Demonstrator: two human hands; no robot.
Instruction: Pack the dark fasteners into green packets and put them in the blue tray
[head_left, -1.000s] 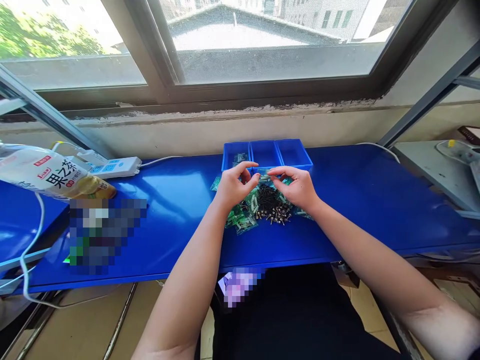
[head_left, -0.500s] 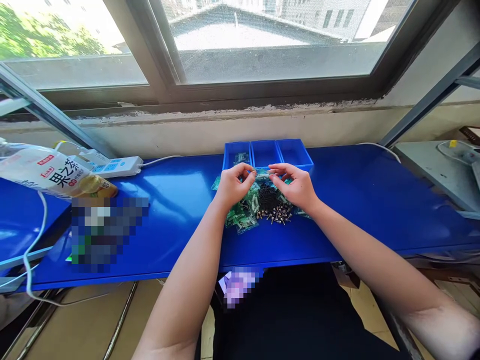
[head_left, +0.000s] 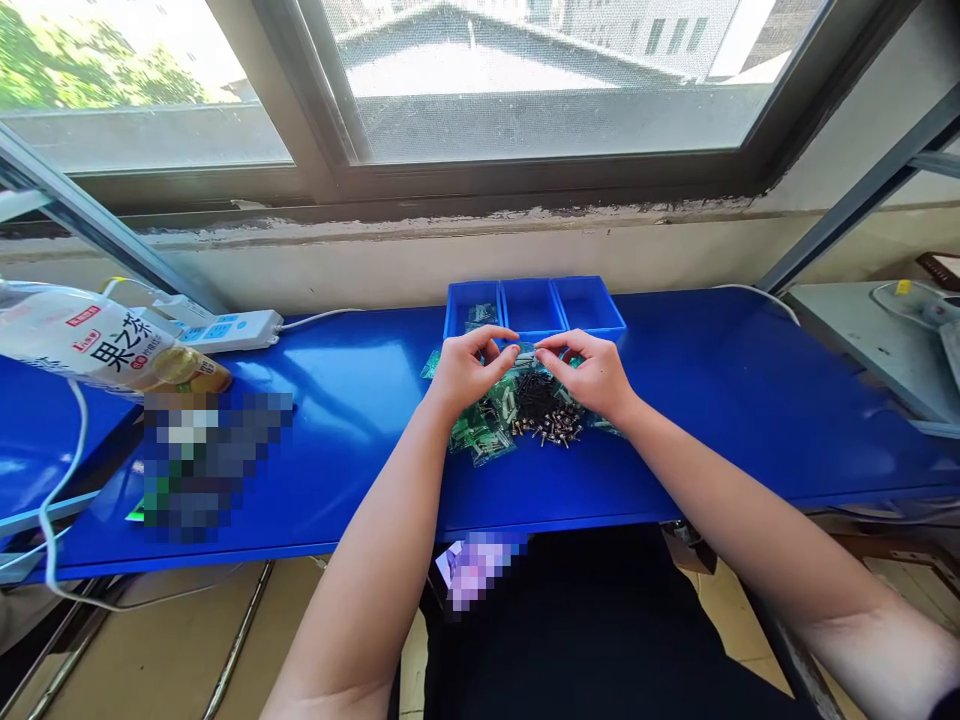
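Observation:
My left hand [head_left: 474, 370] is closed in a pinch above small clear-green bags [head_left: 482, 437]; what it holds is too small to make out. Facing it, my right hand [head_left: 589, 370] pinches too, its fingertips at a tiny pale piece. Beneath and between the hands lie a heap of small black parts [head_left: 535, 396] and a cluster of metal-tipped pieces [head_left: 559, 428]. Just behind stands a blue tray [head_left: 589, 303] with three compartments; its left one holds a few green bags [head_left: 481, 316].
A large bottle [head_left: 112, 340] lies at the left beside a white power strip [head_left: 240, 330]. A blurred dark item [head_left: 217, 465] is on the blue table [head_left: 757, 400] nearer me. Metal posts and a window stand behind.
My left fingertips have shifted slightly right, toward my right hand, and the gap between the two hands is narrower. The view has moved slightly.

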